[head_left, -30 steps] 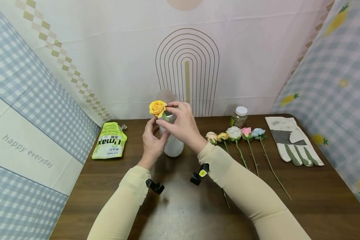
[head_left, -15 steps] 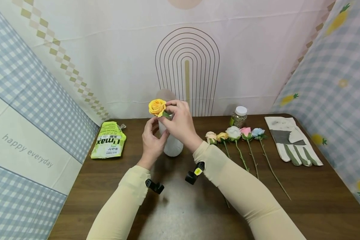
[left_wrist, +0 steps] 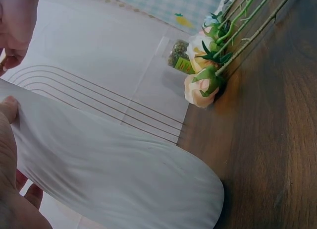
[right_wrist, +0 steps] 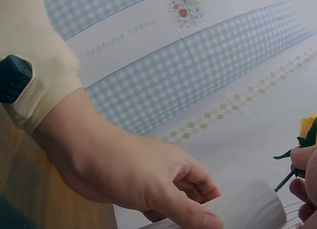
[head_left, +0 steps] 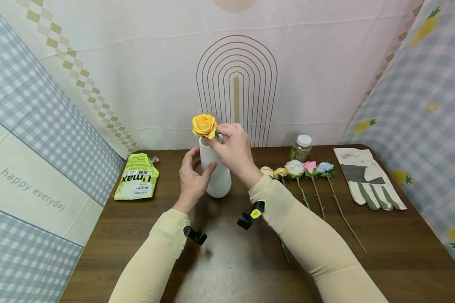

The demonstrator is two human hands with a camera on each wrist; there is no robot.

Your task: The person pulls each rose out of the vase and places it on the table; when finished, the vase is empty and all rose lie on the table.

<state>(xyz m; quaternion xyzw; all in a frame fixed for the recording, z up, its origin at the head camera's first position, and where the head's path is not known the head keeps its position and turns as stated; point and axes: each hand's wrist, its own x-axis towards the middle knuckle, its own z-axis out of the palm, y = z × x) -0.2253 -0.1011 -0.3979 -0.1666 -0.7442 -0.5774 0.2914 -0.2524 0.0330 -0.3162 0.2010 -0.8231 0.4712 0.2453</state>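
Observation:
A yellow rose (head_left: 204, 126) is pinched just below its bloom by my right hand (head_left: 236, 150), over the mouth of a white vase (head_left: 219, 181). In the right wrist view its dark stem (right_wrist: 284, 181) slants down to the vase's rim; the rest of the stem is out of sight. My left hand (head_left: 194, 173) grips the upper part of the vase, thumb on the near side and fingers round the other. The vase (left_wrist: 124, 159) stands upright on the table, its ribbed white surface filling much of the left wrist view.
Several more roses, among them a white (head_left: 295, 168), a pink (head_left: 310, 167) and a blue one (head_left: 325, 168), lie right of my right arm. Behind them stands a lidded jar (head_left: 301, 148). A work glove (head_left: 368, 176) lies far right, a green pouch (head_left: 137, 176) at the left.
My right hand has lifted the yellow rose a little and shifted it right, so the bloom now sits over the vase's mouth. My left hand has stayed on the vase.

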